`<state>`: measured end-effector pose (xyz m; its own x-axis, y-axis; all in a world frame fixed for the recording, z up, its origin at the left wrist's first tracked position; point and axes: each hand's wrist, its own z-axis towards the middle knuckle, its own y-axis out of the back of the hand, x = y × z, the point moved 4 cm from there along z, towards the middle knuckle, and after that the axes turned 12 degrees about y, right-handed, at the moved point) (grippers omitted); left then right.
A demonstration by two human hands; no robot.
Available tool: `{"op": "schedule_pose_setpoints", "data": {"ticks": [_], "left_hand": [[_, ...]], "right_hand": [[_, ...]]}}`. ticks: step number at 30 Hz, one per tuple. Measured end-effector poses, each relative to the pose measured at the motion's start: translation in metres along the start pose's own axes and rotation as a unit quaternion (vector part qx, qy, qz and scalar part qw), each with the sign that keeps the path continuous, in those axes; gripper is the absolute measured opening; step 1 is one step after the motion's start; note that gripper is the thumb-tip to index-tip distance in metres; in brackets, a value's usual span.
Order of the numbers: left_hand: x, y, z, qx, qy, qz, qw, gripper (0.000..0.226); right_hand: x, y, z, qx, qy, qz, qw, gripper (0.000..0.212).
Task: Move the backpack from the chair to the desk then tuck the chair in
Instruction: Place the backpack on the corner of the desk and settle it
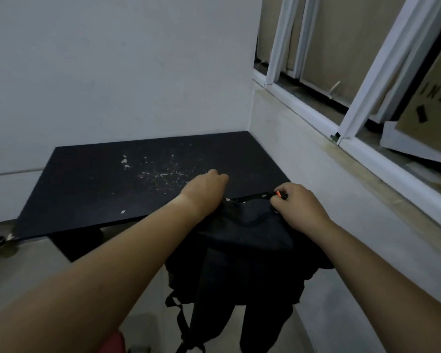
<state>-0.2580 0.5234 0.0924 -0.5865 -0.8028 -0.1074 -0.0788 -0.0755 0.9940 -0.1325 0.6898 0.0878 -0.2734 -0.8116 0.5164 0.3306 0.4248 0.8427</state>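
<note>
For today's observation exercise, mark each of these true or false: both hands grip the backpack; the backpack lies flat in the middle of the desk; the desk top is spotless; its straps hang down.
1. Both hands, left hand and right hand, grip the black fabric backpack. True.
2. The backpack lies flat mid-desk. False: it is held at the near edge of the dark rectangular desk.
3. The desk top is spotless. False: pale flecks dot it.
4. Straps hang down. True.

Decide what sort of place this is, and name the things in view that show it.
Probably a bare corner of a room used as a study spot: a black desk set against plain walls, a white-framed window beside it, and a backpack held in both hands at the desk's edge.
</note>
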Motion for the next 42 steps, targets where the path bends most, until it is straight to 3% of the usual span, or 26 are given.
{"op": "schedule_pose_setpoints", "data": {"ticks": [5,11,22,31,42], "left_hand": [[-0.011,0.019,0.099,0.019,0.009,0.007,1.0,0.02],[-0.018,0.061,0.223,0.019,0.029,0.019,0.999,0.023],[-0.01,0.141,0.418,-0.081,0.108,0.022,0.991,0.025],[0.034,0.15,0.522,-0.158,0.142,-0.02,0.977,0.021],[0.09,0.145,0.646,-0.162,0.134,-0.026,0.977,0.021]], "right_hand": [[-0.025,0.02,0.118,0.056,0.012,0.002,0.998,0.018],[-0.043,0.046,0.246,0.044,0.027,0.019,0.998,0.024],[-0.045,0.091,0.479,-0.02,0.136,0.007,0.991,0.024],[-0.038,0.076,0.599,-0.083,0.202,0.029,0.976,0.028],[-0.041,0.028,0.715,-0.09,0.196,0.054,0.975,0.027]]}}
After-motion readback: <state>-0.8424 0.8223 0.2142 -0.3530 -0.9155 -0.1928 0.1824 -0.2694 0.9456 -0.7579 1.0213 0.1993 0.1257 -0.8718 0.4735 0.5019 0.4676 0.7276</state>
